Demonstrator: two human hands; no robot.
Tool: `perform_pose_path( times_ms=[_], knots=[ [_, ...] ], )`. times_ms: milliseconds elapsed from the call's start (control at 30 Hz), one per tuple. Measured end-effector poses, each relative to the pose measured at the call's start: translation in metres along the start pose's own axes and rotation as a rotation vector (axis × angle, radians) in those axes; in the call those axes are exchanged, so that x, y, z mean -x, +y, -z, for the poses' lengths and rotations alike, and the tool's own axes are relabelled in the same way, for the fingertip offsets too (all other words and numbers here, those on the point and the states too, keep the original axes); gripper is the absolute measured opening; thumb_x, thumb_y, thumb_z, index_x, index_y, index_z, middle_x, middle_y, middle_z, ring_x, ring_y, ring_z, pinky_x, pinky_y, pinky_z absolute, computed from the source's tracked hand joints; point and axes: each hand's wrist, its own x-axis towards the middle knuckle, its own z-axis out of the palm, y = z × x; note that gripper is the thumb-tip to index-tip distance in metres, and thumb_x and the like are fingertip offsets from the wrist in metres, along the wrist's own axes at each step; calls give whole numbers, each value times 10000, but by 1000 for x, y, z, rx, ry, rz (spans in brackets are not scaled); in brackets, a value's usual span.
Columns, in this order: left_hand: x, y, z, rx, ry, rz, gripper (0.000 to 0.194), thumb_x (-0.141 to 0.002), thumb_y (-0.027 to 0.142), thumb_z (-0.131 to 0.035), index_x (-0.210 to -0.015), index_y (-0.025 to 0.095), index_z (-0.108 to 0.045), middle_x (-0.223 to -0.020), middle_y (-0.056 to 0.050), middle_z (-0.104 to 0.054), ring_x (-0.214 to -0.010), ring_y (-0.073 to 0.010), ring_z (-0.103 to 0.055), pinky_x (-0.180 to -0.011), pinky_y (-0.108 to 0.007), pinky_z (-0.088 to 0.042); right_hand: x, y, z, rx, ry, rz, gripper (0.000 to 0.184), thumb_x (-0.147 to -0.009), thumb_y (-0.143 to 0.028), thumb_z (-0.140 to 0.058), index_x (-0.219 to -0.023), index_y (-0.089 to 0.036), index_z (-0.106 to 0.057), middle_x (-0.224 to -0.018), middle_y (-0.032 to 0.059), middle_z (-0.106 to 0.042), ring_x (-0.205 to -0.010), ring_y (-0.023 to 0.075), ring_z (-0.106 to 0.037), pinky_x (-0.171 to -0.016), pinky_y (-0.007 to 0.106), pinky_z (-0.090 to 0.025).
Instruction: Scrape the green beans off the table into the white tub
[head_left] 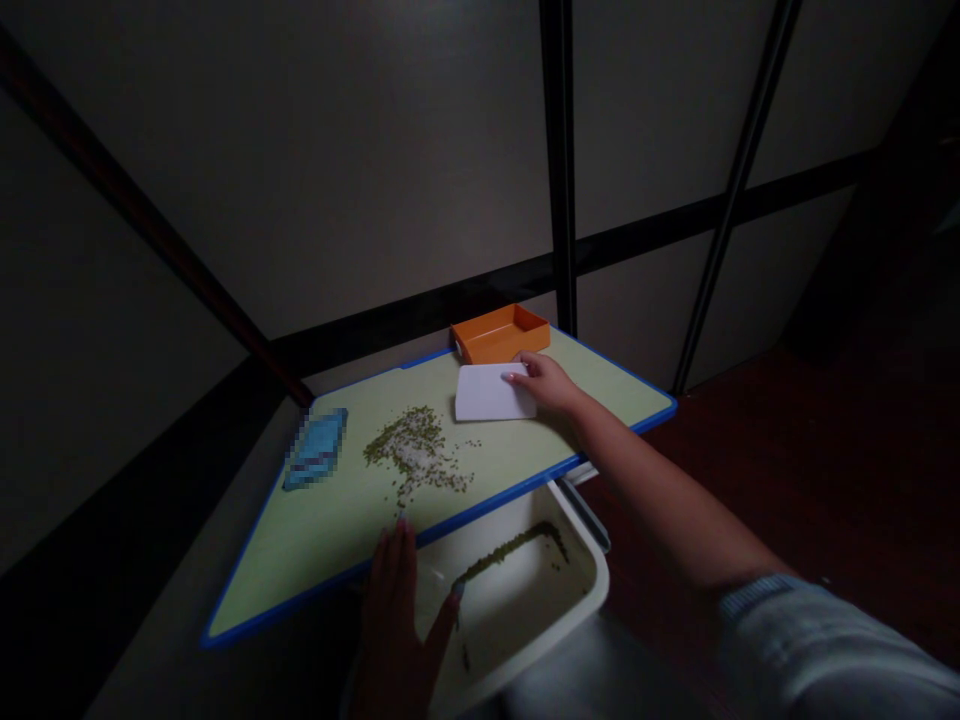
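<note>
My right hand (546, 382) grips the right end of a flat white plate (491, 392) with rounded corners, thumb on top, above the pale green tabletop (315, 560). Left of the plate lies a scattered heap of small green grains (412, 450) mixed with white bits. My left hand (401, 600) is at the table's near edge, fingers stretched forward and thumb held apart. Nothing shows in it. Its thumb tip overlaps the view into a white bin (525, 605) below the edge, with a line of the same green grains inside.
An open orange tray (501, 335) sits at the table's back edge, just behind the white plate. On the left side lies a blue packet (316, 447), partly blurred. A blue rim (517, 502) borders the tabletop. Dark-framed panels (420, 170) rise behind it.
</note>
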Motion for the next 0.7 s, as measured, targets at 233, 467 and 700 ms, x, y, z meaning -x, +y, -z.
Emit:
perform_pose_path(
  times_ms=[233, 467, 700],
  knots=[
    [0, 0, -1, 14, 4, 4, 750, -912, 357, -477, -1526, 280, -53, -1568, -141, -289, -1469, -310, -179, -1125, -591, -294, 3, 4, -12, 4, -118, 39, 226, -720, -372, -637, -806, -180, -555, -675, -32, -524, -622, 127, -442, -551, 232, -304],
    [3, -4, -4, 23, -1, 21, 751, -908, 360, -488, -1525, 305, -63, -1577, -117, -282, -1468, -301, -188, -1112, -583, -330, 5, -3, -14, 0, -90, 75, 200, -744, -337, -621, -855, -179, -567, -769, -3, -575, -718, 153, -507, -664, 266, -387],
    [4, -3, -4, 38, -11, 43, 729, -916, 359, -474, -1525, 307, -77, -1595, -78, -255, -1473, -272, -174, -1129, -542, -319, 3, -3, -9, 44, -10, -22, 120, -778, -297, -562, -822, -196, -513, -762, 1, -543, -727, 163, -481, -681, 279, -381]
  ],
)
